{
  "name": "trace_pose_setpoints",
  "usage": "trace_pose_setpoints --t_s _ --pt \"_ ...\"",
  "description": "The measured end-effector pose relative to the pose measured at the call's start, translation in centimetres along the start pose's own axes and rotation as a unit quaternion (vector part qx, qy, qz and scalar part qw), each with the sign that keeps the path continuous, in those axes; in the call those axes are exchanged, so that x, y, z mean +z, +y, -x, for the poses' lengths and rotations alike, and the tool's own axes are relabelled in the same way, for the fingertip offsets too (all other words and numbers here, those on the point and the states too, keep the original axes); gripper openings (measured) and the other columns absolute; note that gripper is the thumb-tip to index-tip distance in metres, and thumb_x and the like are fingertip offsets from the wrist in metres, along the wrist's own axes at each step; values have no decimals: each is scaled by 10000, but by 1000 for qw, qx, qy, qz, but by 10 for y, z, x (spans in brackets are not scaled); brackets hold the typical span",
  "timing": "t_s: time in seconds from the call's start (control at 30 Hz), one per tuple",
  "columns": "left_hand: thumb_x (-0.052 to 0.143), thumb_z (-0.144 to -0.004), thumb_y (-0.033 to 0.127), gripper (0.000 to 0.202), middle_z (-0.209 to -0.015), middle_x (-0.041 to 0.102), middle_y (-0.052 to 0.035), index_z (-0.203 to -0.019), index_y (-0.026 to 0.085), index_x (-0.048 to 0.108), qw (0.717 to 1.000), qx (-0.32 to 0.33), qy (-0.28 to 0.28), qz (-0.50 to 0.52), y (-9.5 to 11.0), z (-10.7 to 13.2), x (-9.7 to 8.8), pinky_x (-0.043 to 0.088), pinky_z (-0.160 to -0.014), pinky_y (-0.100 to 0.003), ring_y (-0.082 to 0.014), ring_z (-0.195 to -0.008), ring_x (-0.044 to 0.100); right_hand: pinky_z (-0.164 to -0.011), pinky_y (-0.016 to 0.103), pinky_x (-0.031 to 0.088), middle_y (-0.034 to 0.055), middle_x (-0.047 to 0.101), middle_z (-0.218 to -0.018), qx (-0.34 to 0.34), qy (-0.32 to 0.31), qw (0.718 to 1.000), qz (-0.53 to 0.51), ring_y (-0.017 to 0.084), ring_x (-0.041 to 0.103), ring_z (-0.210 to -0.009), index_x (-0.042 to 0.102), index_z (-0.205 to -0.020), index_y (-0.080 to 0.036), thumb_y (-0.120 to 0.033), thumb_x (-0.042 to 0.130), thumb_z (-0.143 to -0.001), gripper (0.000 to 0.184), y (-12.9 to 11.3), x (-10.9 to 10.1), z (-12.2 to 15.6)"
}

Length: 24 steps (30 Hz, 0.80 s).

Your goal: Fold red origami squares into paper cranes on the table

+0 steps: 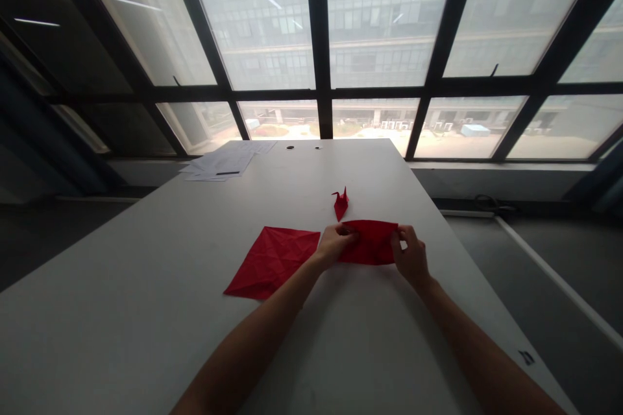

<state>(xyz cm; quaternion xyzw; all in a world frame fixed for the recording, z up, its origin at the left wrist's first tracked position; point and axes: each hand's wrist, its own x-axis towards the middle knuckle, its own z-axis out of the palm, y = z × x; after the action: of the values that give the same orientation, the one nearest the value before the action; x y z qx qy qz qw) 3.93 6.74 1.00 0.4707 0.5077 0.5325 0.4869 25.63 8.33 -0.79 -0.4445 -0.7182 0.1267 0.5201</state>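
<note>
A folded sheet of red origami paper (374,243) is stretched between my two hands, longer from side to side than front to back. My left hand (335,241) pinches its left end, thumb and fingers pressed together. At the right end, my right hand (411,253) grips the edge near the upper corner. Just beyond the paper stands a small red paper crane (341,204). To the left lies a second red sheet (275,262), opened out and marked with creases; my left forearm covers part of its near right side.
White papers (219,162) lie at the far left of the white table (146,272), with a dark pen-like object (228,173) on them. Two small round items sit near the far edge, before large windows. A dark mark (526,357) shows near the right edge.
</note>
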Motion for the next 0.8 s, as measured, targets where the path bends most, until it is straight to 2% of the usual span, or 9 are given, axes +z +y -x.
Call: trace_pose_setpoints --t_s 0.1,0.2,0.27,0.43,0.53,0.6,0.67,0.73,0.8 --pt "804 -668 253 167 -784 729 -72 -771 132 750 999 22 16 -26 -1 -1 1 492 -659 -254 -184 -720 651 -575 282 468 41 702 -731 38 25 999 9 208 676 -648 546 -956 -210 -378 469 -944 186 4 -1 -2" --pt "781 -691 257 137 -757 713 -57 -752 143 738 998 42 17 -44 -1 -2 5 472 -655 -240 -170 -721 634 -540 274 447 33 686 -707 109 67 992 13 208 659 -608 548 -913 -209 -387 491 -922 187 9 -2 -4" --pt "787 -697 300 176 -743 703 -54 -764 146 732 998 43 9 -51 -1 -1 9 463 -633 -237 -166 -702 624 -541 275 441 28 673 -687 127 83 988 33 205 643 -585 548 -868 -211 -378 510 -905 175 10 -2 -4" --pt "623 -812 611 485 -709 667 -79 -781 131 678 999 4 24 -35 0 -1 8 461 -544 -252 -164 -604 613 -570 270 428 12 663 -680 42 42 996 69 185 622 -578 552 -887 -213 -356 485 -931 164 3 0 -2" --pt "576 -811 685 570 -735 674 -105 -762 122 655 998 -42 39 23 2 -3 1 479 -542 -259 -159 -587 614 -615 286 441 25 666 -717 -12 24 997 67 194 631 -640 551 -922 -212 -341 461 -949 161 0 1 -2" --pt "634 -793 649 527 -799 699 -116 -810 124 680 997 -61 24 50 4 -3 -2 491 -553 -260 -163 -609 630 -639 299 451 36 664 -738 -29 15 998 59 203 631 -675 549 -931 -213 -341 451 -956 163 0 1 -2" --pt "739 -748 545 437 -875 723 -116 -904 138 715 997 -58 -6 50 6 -2 -2 511 -590 -270 -182 -667 659 -649 308 456 40 659 -746 -35 11 998 53 206 624 -684 546 -929 -216 -345 452 -958 162 0 2 -2" --pt "821 -690 421 383 -890 736 -107 -945 148 738 999 -34 -21 27 6 -1 -1 522 -635 -280 -201 -715 674 -648 310 457 37 654 -748 -33 12 998 43 203 620 -679 544 -930 -218 -346 457 -959 157 0 2 -1" --pt "842 -665 333 319 -861 742 -93 -909 147 754 1000 -3 -23 0 3 1 1 521 -658 -279 -205 -729 674 -644 309 462 35 653 -750 -26 13 999 32 201 621 -678 544 -938 -219 -349 462 -956 155 -1 2 0"
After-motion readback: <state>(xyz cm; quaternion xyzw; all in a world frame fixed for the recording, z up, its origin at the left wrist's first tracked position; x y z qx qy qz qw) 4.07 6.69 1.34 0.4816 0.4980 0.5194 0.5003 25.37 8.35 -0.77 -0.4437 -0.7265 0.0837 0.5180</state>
